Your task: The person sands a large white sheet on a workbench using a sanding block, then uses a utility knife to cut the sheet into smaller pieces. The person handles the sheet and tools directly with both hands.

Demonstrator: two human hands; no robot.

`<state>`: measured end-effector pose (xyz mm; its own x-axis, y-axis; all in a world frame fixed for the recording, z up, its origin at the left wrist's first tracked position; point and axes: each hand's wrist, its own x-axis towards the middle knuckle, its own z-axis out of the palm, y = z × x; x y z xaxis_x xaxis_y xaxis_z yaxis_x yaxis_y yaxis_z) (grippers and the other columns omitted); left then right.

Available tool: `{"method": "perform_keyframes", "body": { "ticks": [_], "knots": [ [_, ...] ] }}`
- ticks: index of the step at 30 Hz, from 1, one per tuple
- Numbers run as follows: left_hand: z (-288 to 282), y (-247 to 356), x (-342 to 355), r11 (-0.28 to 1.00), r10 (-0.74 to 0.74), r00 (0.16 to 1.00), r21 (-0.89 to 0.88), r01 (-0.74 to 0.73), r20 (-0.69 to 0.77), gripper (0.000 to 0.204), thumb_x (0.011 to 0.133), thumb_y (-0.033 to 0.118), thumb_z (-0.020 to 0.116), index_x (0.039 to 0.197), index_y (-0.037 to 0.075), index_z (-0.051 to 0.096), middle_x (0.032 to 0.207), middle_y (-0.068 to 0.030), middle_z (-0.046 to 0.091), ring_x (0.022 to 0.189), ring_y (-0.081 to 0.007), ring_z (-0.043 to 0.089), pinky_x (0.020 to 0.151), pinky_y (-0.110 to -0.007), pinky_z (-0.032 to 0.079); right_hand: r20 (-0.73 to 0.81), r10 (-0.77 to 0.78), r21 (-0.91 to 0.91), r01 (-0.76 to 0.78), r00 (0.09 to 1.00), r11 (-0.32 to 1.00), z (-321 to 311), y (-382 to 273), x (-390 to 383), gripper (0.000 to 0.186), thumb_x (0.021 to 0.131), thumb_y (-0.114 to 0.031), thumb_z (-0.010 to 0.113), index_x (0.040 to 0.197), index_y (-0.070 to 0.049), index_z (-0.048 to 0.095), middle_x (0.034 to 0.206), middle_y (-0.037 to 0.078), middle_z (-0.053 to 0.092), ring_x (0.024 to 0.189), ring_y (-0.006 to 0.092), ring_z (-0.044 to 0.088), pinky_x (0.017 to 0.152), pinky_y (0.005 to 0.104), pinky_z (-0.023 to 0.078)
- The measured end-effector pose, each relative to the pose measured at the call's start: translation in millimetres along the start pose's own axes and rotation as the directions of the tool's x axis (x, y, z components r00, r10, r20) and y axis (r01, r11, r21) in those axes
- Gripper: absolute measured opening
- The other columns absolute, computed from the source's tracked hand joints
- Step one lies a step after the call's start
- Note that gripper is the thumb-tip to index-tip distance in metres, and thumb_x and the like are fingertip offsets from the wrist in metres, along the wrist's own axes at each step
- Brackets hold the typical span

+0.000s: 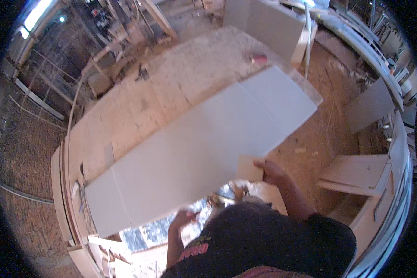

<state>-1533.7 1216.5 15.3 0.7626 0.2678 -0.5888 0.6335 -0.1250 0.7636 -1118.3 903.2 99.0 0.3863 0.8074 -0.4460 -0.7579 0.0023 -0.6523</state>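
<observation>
A long pale panel (pixel 185 143) lies slantwise across a wooden worktable (pixel 176 74). Thin lines cross the panel near both of its ends. My right hand (pixel 271 172) grips a small tan rectangular board (pixel 249 168), which overlaps the panel's near edge. Close to that same edge, further left, my left hand (pixel 185 217) is closed, its fingers curled around something small and thin that is too blurred to name.
On the table beyond the panel are a red object (pixel 259 59) and a dark tool (pixel 142 74). Large grey panels (pixel 273 28) stand at the back. Wooden box-like cabinet pieces (pixel 356 171) sit on the right. A brick wall (pixel 23 185) runs along the left.
</observation>
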Motion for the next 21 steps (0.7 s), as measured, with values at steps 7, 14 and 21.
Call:
{"method": "perform_keyframes", "body": {
  "ticks": [7, 14, 21],
  "knots": [
    [56, 277, 49, 0.876, 0.389, 0.824, -0.113, -0.47, -0.412, 0.036, 0.097, 0.021, 0.07, 0.125, -0.002, 0.068, 0.107, -0.0116, 0.071, 0.099, -0.0173, 0.068, 0.087, -0.03, 0.054, -0.081, -0.093, 0.038, 0.097, 0.992, 0.995, 65, -39, -11, 0.056, 0.091, -0.012, 0.072, 0.139, 0.003, 0.047, 0.127, 0.017, 0.061, 0.111, 0.0296, 0.066, 0.093, 0.0465, 0.059],
    [83, 333, 74, 0.732, 0.615, 0.679, -0.031, -0.681, -0.401, 0.036, 0.097, 0.014, 0.068, 0.131, 0.002, 0.066, 0.126, -0.0151, 0.062, 0.11, -0.0246, 0.066, 0.09, -0.035, 0.054, -0.077, -0.088, 0.113, 0.096, 0.993, 0.989, 74, -28, -13, 0.053, 0.086, -0.009, 0.075, 0.133, 0.004, 0.053, 0.123, 0.018, 0.064, 0.112, 0.0314, 0.066, 0.096, 0.0461, 0.056],
    [104, 336, 67, 0.77, 0.608, 0.663, 0.121, -0.626, -0.436, 0.03, 0.093, 0.011, 0.07, 0.122, 0.0, 0.071, 0.114, -0.0165, 0.067, 0.102, -0.0266, 0.068, 0.088, -0.036, 0.055, -0.097, -0.078, 0.222, 0.098, 0.992, 0.97, 68, -32, -19, 0.055, 0.085, -0.008, 0.076, 0.133, 0.004, 0.051, 0.124, 0.019, 0.064, 0.111, 0.0347, 0.066, 0.093, 0.0503, 0.057]
  ]
}}
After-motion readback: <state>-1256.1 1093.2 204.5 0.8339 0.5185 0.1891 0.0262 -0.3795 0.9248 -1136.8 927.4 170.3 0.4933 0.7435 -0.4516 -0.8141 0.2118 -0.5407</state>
